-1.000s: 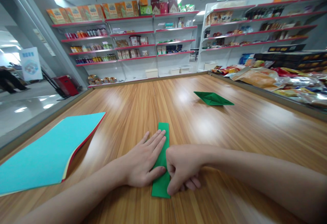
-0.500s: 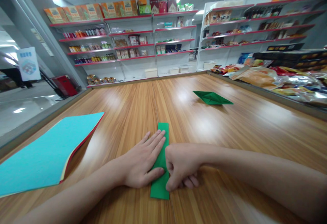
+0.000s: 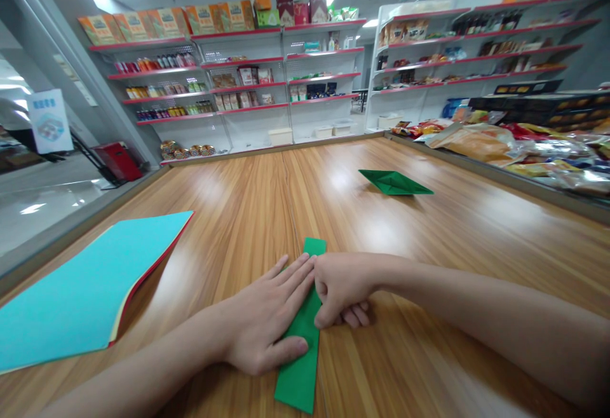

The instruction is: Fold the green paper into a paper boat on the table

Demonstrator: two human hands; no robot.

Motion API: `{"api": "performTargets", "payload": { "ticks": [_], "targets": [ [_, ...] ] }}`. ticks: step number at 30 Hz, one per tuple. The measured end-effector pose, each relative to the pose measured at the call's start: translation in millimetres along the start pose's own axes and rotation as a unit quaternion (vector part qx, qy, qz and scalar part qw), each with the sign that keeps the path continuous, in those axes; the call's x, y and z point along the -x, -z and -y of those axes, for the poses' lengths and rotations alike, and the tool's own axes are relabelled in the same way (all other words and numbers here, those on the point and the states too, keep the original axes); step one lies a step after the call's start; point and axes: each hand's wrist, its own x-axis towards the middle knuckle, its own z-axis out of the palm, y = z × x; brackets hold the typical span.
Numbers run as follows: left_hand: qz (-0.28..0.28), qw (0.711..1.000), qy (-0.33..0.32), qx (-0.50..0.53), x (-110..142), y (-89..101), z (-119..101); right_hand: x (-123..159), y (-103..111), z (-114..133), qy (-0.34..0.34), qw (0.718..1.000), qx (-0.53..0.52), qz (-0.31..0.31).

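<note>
A long, narrow folded strip of green paper (image 3: 299, 373) lies on the wooden table (image 3: 429, 246) in front of me. My left hand (image 3: 267, 316) rests flat on its left side, fingers stretched out and thumb pressing the strip. My right hand (image 3: 339, 288) is curled into a loose fist against the strip's right edge, knuckles down on the paper, next to my left fingertips. Farther away, a folded green paper boat (image 3: 394, 182) sits on the table to the right of the middle.
A stack of coloured paper sheets (image 3: 81, 291), turquoise on top, lies at the left. Packaged snacks (image 3: 515, 145) fill the bin along the right edge. Store shelves (image 3: 248, 81) with goods stand behind the table.
My right fist has slid up along the strip's edge toward its far end. The strip now lies slightly tilted, with more of its near end showing below my hands.
</note>
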Motion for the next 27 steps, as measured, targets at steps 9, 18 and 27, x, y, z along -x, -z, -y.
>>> {"api": "performTargets", "payload": {
  "ticks": [9,18,27],
  "targets": [
    [0.022,1.0,0.008,0.008,0.9,1.8,-5.2,-2.1,19.7,-17.1,-0.028,0.999,-0.016,-0.042],
    [0.021,1.0,0.005,0.01,1.8,-1.0,-8.1,-3.1,44.4,-41.9,-0.055,0.987,-0.052,-0.139],
    [-0.003,0.999,-0.033,0.029,2.5,-4.6,-11.7,-0.2,55.7,-60.7,-0.069,0.955,-0.045,-0.285]
  ]
}}
